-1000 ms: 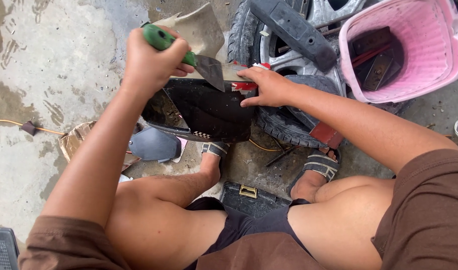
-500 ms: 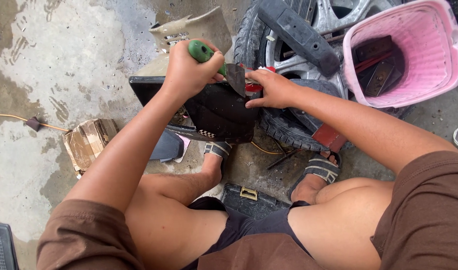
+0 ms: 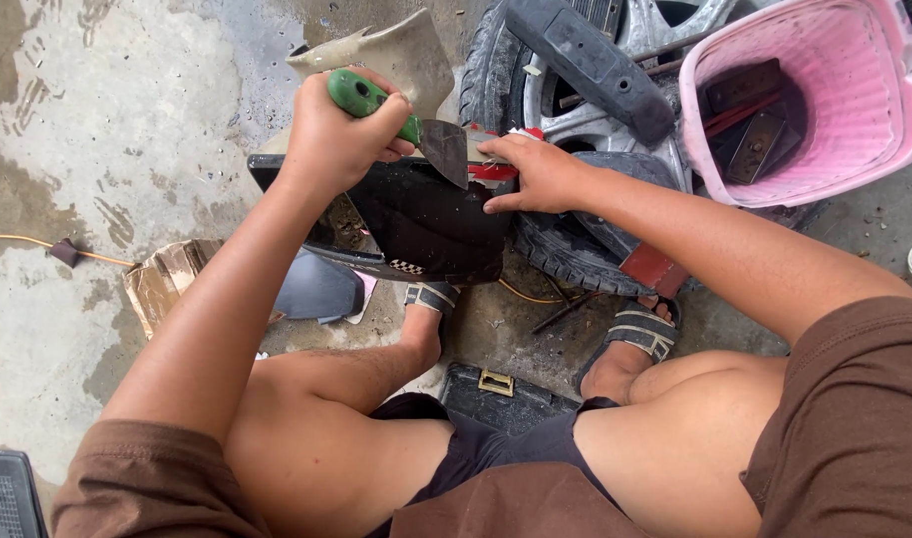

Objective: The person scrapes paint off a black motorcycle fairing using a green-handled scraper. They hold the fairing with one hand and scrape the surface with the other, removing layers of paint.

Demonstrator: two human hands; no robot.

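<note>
My left hand (image 3: 338, 134) is closed around the green handle of a cleaver (image 3: 444, 149), its dark blade pointing down onto a black plastic panel (image 3: 426, 224). My right hand (image 3: 536, 171) presses on the panel's upper right edge, fingers next to the blade and a red strip (image 3: 494, 171). The panel rests against a tyre (image 3: 561, 249) in front of my knees. Both sandalled feet stand just below it.
A pink basket (image 3: 825, 120) with dark metal pieces stands at the top right. A wheel rim with a long black part (image 3: 586, 65) lies behind the tyre. A beige plastic piece (image 3: 396, 50), a cardboard scrap (image 3: 162, 279), a grey panel (image 3: 316, 289) and a black case (image 3: 496, 394) lie around on wet concrete.
My left hand has swung the cleaver from up at the left down and rightwards, so the blade now meets the panel beside my right hand. The right hand has stayed put.
</note>
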